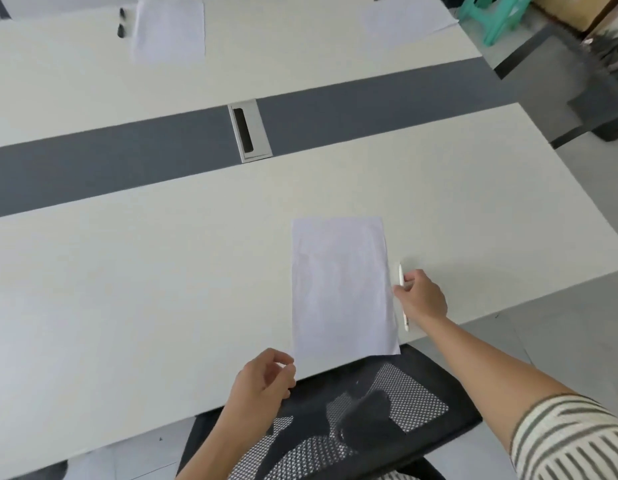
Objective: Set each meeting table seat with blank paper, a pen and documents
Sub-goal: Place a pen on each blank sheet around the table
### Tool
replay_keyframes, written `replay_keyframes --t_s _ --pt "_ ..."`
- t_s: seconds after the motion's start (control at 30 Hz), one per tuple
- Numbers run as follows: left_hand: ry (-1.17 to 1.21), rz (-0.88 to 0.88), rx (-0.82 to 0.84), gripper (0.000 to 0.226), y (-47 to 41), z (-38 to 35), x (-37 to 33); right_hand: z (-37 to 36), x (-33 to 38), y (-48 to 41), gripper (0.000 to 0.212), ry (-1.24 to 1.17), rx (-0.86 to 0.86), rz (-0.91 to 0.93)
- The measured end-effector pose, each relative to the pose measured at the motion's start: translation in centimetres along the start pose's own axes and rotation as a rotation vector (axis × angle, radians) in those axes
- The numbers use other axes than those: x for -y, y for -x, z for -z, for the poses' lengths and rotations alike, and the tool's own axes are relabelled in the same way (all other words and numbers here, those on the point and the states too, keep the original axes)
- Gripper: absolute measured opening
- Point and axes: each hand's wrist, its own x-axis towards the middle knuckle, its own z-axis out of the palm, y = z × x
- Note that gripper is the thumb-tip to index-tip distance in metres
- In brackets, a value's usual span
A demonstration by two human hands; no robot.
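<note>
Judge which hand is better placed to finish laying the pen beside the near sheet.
Right. The right hand pinches the white pen at the right edge of the sheet; the left hand holds nothing, near its lower-left corner.

White surface (162,271), grey centre strip (93,168), cable port (249,130); near sheet (342,289) with white pen (401,273) alongside, far-left sheet (169,29), far-right sheet (404,19).

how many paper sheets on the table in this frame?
3. Near sheet at the chair, beside the right hand pinching a pen; far-left sheet across the table; far-right sheet at the top edge. More may lie outside view.
</note>
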Motion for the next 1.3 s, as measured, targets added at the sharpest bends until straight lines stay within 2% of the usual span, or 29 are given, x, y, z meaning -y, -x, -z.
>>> replay_keyframes --t_s 0.13,0.3,0.53,0.63,0.7,0.83,1.0,1.07,1.1,1.17,1.3 --pt "0.009 0.031 0.011 0.007 0.0 -0.1 0.6 0.0 -0.2 -0.3 0.035 0.037 0.001 0.024" --pt "-0.023 -0.032 0.027 0.007 -0.1 -0.7 -1.0 1.8 -0.3 0.5 0.037 -0.041 0.093 0.028" --pt "-0.093 -0.197 0.145 0.007 0.6 -4.0 -6.1 10.9 -4.2 7.4 0.008 -0.598 0.080 0.019" --pt "-0.127 -0.240 0.199 0.024 1.2 -6.6 -9.0 15.4 -8.8 12.4 0.006 -0.730 -0.002 -0.016" --pt "-0.166 -0.268 0.229 0.027 1.6 -9.0 -10.7 17.7 -12.5 15.5 0.007 -0.796 -0.070 -0.054" --pt "-0.219 -0.332 0.286 0.007 2.1 -15.7 -13.4 20.5 -20.5 19.9 0.008 -0.889 -0.182 -0.129" --pt "-0.228 -0.359 0.347 0.008 4.2 -27.1 -16.2 22.7 -30.6 22.3 0.010 -0.990 -0.256 -0.262" --pt "-0.269 -0.386 0.382 0.022 5.1 -32.0 -16.9 23.7 -34.3 22.6 0.010 -1.006 -0.264 -0.291" --pt "-0.302 -0.395 0.417 0.022 5.5 -34.1 -17.3 24.3 -35.9 22.7 0.011 -1.010 -0.271 -0.302" --pt "-0.379 -0.410 0.487 0.007 6.0 -38.0 -18.0 25.7 -38.9 22.8 0.011 -1.029 -0.299 -0.332" --pt "-0.455 -0.422 0.553 0.012 5.5 -43.4 -20.9 28.6 -43.5 21.5 0.010 -1.088 -0.370 -0.364"
